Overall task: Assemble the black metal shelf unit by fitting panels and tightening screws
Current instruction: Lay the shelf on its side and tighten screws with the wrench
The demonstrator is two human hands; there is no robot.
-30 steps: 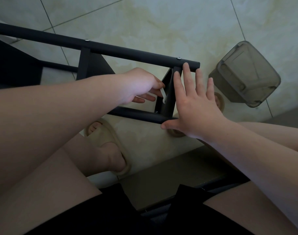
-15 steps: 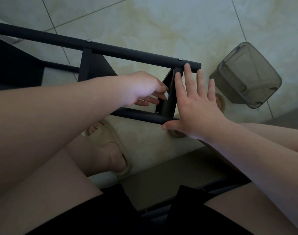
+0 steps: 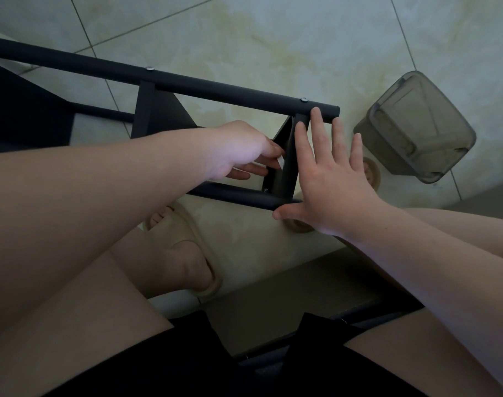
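The shelf (image 3: 216,88) lies on the floor (image 3: 273,38), and its end panel (image 3: 289,173), long axis crosswise, stands between the hands: right hand (image 3: 330,184) flat and open on the outer face, left hand (image 3: 239,150) at the inner face, grip indeterminable.

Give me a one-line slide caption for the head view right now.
Right hand spread flat against the black end panel; left hand reaches to its inner side.
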